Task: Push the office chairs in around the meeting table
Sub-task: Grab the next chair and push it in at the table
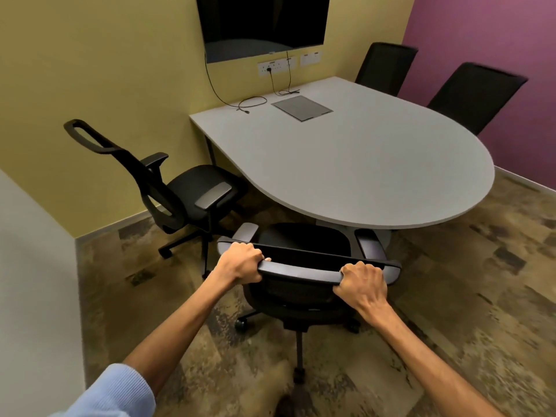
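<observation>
Left hand (240, 261) and right hand (362, 284) both clamped tight on chair (301, 266) back, seat just under table (361, 164) edge.

You get even, soft overhead light, no hard shadows. Mild sheen on the pale grey rounded tabletop (361, 164). Patterned brown carpet (469, 311) smears at the lower edges. Wide-angle bends walls; corners vignette.

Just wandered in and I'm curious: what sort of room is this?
Most likely a small office meeting room. A grey table stands against the wall under a wall-mounted screen, with black office chairs around it, such as the armchair at its left.
</observation>
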A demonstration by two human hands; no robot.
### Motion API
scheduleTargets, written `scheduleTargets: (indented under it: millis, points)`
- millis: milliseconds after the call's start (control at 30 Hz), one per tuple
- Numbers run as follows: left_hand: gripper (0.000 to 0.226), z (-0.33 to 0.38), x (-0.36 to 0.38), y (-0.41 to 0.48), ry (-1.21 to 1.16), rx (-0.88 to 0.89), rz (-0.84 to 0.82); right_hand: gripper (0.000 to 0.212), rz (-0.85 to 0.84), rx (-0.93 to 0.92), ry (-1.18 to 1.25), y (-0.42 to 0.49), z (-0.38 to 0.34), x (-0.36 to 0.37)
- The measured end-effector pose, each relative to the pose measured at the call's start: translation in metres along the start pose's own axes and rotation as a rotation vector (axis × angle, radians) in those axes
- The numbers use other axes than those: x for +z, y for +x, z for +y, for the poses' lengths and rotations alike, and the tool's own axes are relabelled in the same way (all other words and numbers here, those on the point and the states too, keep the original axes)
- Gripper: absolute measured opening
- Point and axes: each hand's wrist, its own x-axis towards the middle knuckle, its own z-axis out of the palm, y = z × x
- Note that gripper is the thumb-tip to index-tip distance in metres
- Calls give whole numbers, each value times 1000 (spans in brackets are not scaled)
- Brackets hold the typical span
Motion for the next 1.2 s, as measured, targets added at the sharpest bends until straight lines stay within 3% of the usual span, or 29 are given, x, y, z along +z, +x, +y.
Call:
scheduleTargets:
  millis: [433,633,733,1200]
  points:
    - [40,-78,11,117,-36,114,-87,13,-85,166,-7,99,-26,-2]
    - [42,-121,18,168,-14,173,-45,20,-67,237,34,142,-46,4]
    - [41,-142,24,180,-1,218,-47,13,-72,263,-6,158,-59,10]
    - [34,-216,41,204,-76,364,48,17,-57,368,-94,200,-116,28]
